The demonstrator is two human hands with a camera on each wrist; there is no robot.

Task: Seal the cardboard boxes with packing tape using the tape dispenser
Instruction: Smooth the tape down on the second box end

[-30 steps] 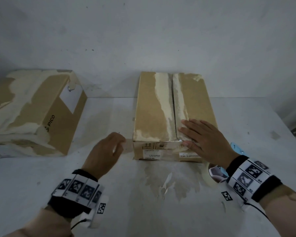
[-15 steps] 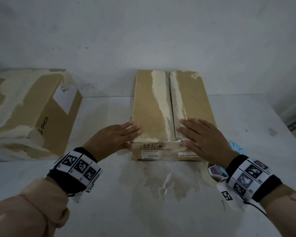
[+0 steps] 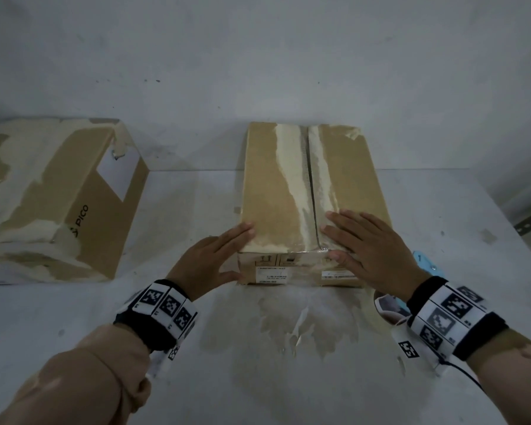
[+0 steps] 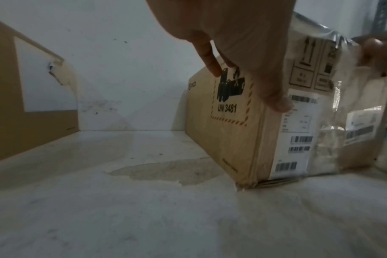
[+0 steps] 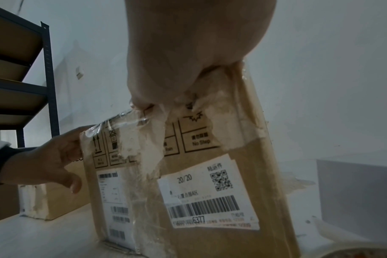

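Observation:
A brown cardboard box (image 3: 276, 191) lies in the middle of the white table (image 3: 196, 378), its top flaps meeting at a centre seam with torn paper along it. My left hand (image 3: 215, 259) touches the near left corner, fingers straight on top and thumb on the front face. My right hand (image 3: 371, 250) lies flat on the right flap, thumb at the front edge. The tape dispenser (image 3: 423, 262), blue with a tape roll (image 3: 387, 308), sits on the table under my right wrist, mostly hidden. In the wrist views clear tape wrinkles over the labelled front face (image 5: 201, 188) of the box (image 4: 232, 125).
A second, larger cardboard box (image 3: 59, 194) with torn paper stands at the left against the wall. Torn tape residue (image 3: 298, 326) marks the table in front of the middle box. A dark metal shelf (image 5: 22, 78) stands to the left, and a white block (image 5: 356, 188) sits at the right.
My left hand has moved right from beside the box onto its near left corner and its fingers have straightened. My right hand has stayed flat on the right flap.

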